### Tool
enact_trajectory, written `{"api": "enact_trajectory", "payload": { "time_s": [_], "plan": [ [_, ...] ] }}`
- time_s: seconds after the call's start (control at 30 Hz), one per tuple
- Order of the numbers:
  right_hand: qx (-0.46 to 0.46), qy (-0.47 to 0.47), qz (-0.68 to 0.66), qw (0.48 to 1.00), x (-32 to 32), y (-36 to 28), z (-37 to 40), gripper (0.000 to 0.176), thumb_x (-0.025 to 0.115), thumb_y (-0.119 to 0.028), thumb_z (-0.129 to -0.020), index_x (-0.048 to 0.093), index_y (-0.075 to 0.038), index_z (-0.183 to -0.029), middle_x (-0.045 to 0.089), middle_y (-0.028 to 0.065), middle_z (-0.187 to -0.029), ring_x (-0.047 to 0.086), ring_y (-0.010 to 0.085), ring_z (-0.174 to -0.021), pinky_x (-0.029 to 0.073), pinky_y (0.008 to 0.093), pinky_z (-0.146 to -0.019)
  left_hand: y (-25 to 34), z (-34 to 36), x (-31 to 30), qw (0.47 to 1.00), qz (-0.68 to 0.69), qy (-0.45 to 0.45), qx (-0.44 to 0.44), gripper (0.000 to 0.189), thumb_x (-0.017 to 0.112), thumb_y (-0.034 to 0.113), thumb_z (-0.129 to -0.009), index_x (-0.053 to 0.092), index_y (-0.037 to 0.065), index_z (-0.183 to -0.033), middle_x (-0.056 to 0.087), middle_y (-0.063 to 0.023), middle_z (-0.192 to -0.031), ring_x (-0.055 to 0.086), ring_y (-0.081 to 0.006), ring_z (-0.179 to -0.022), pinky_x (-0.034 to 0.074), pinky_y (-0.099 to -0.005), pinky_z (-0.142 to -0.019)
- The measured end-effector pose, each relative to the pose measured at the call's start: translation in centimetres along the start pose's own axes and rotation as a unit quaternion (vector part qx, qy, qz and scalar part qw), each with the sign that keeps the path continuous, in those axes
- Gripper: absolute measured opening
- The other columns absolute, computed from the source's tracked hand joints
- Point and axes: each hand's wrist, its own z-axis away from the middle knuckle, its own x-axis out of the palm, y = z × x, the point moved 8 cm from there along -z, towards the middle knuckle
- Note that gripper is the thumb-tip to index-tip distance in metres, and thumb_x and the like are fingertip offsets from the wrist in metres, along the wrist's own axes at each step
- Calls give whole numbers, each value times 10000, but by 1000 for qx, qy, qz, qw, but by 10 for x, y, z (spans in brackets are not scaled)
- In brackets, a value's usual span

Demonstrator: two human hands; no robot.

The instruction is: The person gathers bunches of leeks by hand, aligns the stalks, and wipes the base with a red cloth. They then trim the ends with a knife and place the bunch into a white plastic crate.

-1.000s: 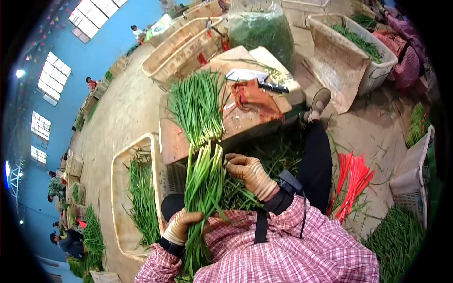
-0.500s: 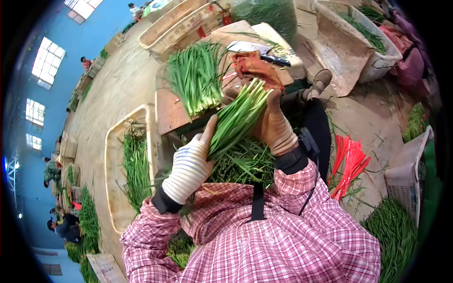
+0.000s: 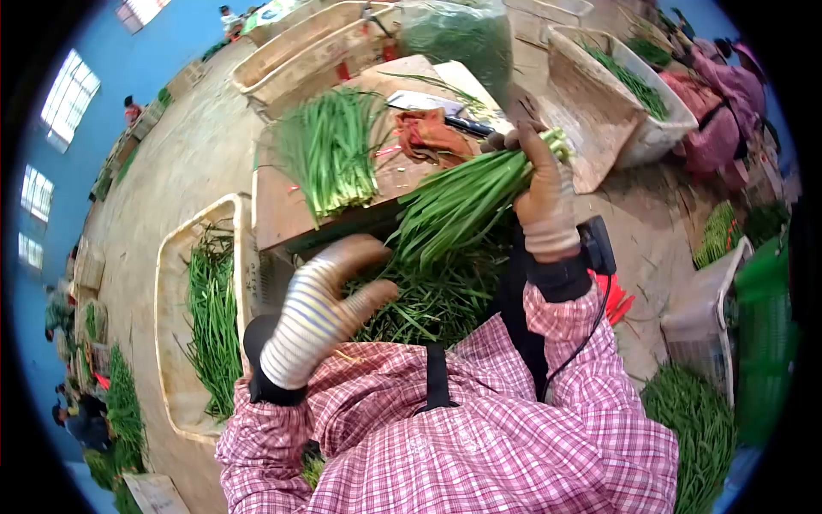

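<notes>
**Bunch held up in the right hand, left hand free**

Nearest, at seven o'clock from the person's chest, the gloved left hand (image 3: 317, 313) hangs open, fingers loosely curled, holding nothing. At one o'clock the gloved right hand (image 3: 544, 193) is closed around a bunch of green stalks (image 3: 458, 201) close to the pale cut ends. The leaves fan down and left towards the loose greens (image 3: 437, 300) heaped below.

With one hand gripping one end, the leafy end will likely splay. I judge the bunch would handle better with the free hand cupped under the leaves and the pale ends evened up.

Beyond the hands, at twelve o'clock, the wooden board (image 3: 282, 214) has its near edge just under the leaf tips. On it lie a pile of stalks (image 3: 330, 150), a red-brown cloth (image 3: 428, 133) and a cleaver (image 3: 419, 101), so the bare wood lies mostly along its near left side.

A crate (image 3: 167, 257) with greens in it hems the board in at nine o'clock. At three o'clock are red ties (image 3: 618, 301) and a white basket (image 3: 698, 321), and at two o'clock a tipped crate (image 3: 591, 111). The widest open room is the bare floor past the crate at ten o'clock.
</notes>
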Motion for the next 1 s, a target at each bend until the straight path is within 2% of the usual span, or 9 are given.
{"api": "enact_trajectory", "payload": {
  "time_s": [0.1, 0.27, 0.4, 0.5, 0.57, 0.63, 0.7, 0.83, 1.0],
  "plan": [
    [-69, -61, 11, 996, 58, 0, 32, 193, 663, -243, -975, 598, -62, -993, 653, 64, -895, 669, 181, -908, 549, 348, -838, 15, 27, 67, 937, 261, -225, -45, 612, 685, 333, -901, 560, -2, -1398, 605, -157, -1376, 524, -285, -1325, 378, -354, -1138],
    [-139, -180, 48, 973, 117, 1, 99, 212, 668, -204, -969, 570, -23, -1021, 668, 97, -968, 662, 224, -988, 524, 383, -923, 14, 2, 81, 753, 654, -44, 62, 915, 513, 720, -906, 357, 40, -1499, 488, -131, -1482, 446, -289, -1386, 338, -487, -1185],
    [-112, -258, -20, 959, 117, 39, 134, 254, 741, -144, -909, 584, -37, -1079, 682, 102, -1044, 619, 281, -1142, 356, 501, -1145, -12, -3, 44, 575, 815, 71, 27, 765, 754, 473, -866, 475, 0, -1399, 578, -158, -1353, 558, -301, -1260, 435, -479, -1118],
    [-71, -315, 4, 946, 117, 52, 150, 439, 809, -224, -857, 615, -37, -1203, 673, 141, -1174, 485, 325, -1353, 306, 503, -1183, -32, -14, 35, 558, 827, 53, 32, 592, 728, 381, -918, 550, 4, -1338, 645, -140, -1251, 610, -286, -1186, 501, -455, -1055],
    [-48, -396, 60, 915, 129, 42, 152, 554, 838, -274, -825, 618, -38, -1277, 651, 169, -1265, 399, 325, -1434, 287, 493, -1189, -51, -18, 21, 631, 765, 125, 25, 396, 666, 235, -969, 591, 28, -1297, 670, -119, -1194, 638, -267, -1138, 549, -427, -983],
    [72, -433, 70, 896, 118, 42, 136, 776, 834, -334, -831, 481, 3, -1434, 535, 213, -1431, 327, 347, -1473, 295, 481, -1183, -43, -4, -9, 903, 282, 276, 168, 464, 690, 239, -948, 556, 48, -1349, 677, -105, -1142, 671, -247, -1020, 562, -390, -906],
    [101, -373, 43, 921, 108, 37, 101, 822, 800, -345, -861, 414, 24, -1486, 501, 200, -1470, 360, 294, -1460, 333, 438, -1165, -62, -34, -3, 728, 680, 89, -3, 498, 735, 177, -904, 553, 48, -1350, 663, -89, -1119, 661, -227, -1007, 555, -372, -891],
    [47, -377, 393, 837, 149, 76, 58, 841, 780, -298, -859, 349, 39, -1497, 513, 199, -1450, 468, 280, -1368, 390, 373, -1120, -41, -28, -63, 885, 385, 225, 133, 548, 798, 168, -849, 555, 48, -1325, 654, -51, -1151, 622, -178, -1047, 534, -357, -913],
    [-54, -513, 234, 824, 289, 82, 48, 701, 707, -289, -917, 389, -14, -1478, 508, 146, -1468, 465, 296, -1370, 382, 360, -1140, -147, -65, -189, 941, 39, 302, 150, 603, 811, 171, -847, 512, 29, -1351, 576, -50, -1303, 573, -159, -1089, 503, -325, -920]
  ]
}}
